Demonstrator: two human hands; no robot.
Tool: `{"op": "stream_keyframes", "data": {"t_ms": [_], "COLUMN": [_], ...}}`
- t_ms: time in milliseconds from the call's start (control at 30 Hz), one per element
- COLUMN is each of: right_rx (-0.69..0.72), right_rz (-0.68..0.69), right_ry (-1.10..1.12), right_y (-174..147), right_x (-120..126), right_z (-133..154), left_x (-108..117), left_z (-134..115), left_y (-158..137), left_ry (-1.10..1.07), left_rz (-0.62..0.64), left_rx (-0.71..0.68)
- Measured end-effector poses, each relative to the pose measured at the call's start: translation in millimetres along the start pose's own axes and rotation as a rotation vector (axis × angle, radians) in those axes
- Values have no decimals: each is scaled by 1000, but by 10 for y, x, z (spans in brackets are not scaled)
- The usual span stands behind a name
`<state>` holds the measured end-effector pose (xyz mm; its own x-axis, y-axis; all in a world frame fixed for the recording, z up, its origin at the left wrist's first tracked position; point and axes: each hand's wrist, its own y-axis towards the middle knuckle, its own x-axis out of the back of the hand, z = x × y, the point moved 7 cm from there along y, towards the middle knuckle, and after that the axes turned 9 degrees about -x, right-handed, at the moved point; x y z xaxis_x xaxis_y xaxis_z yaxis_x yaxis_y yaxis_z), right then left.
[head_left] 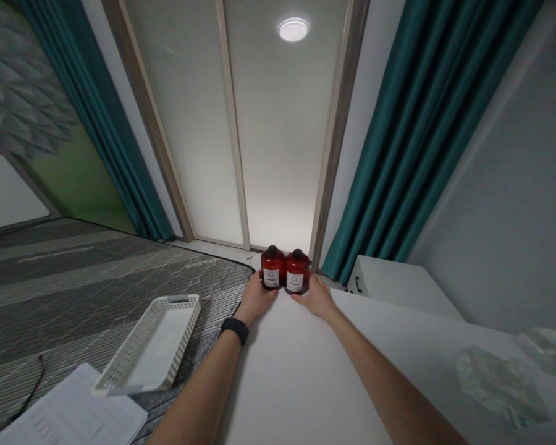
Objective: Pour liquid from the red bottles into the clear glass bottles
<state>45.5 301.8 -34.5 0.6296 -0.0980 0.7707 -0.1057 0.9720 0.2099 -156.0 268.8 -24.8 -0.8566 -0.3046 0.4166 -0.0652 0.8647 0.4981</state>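
Observation:
Two dark red bottles with black caps and white labels stand upright side by side at the far end of a white tabletop (301, 364). My left hand (256, 298) is wrapped round the lower outer side of the left bottle (272, 267), its thumb at the front near the base. Around the right side of the right bottle (297, 272) curls my right hand (319, 296), thumb likewise at the base. The bottles touch or nearly touch each other. Most of my fingers are hidden behind them. A black watch (234, 329) is on my left wrist.
Left of the table, a white perforated basket (185, 334) and printed papers (69, 411) lie on a grey patterned bed cover (97, 290). Crumpled clear plastic (500, 383) is at the right. Beyond are a white cabinet (398, 284), frosted sliding doors (278, 136) and teal curtains (412, 142).

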Motion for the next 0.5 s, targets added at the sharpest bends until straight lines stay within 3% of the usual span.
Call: {"op": "stream_keyframes", "data": {"t_ms": [500], "right_rx": [19], "right_rz": [4], "right_ry": [-2], "right_y": [-9], "right_x": [6], "right_z": [2], "left_x": [15], "left_z": [-35], "left_y": [-5], "left_ry": [35], "left_rz": [-16], "left_rx": [-36]}}
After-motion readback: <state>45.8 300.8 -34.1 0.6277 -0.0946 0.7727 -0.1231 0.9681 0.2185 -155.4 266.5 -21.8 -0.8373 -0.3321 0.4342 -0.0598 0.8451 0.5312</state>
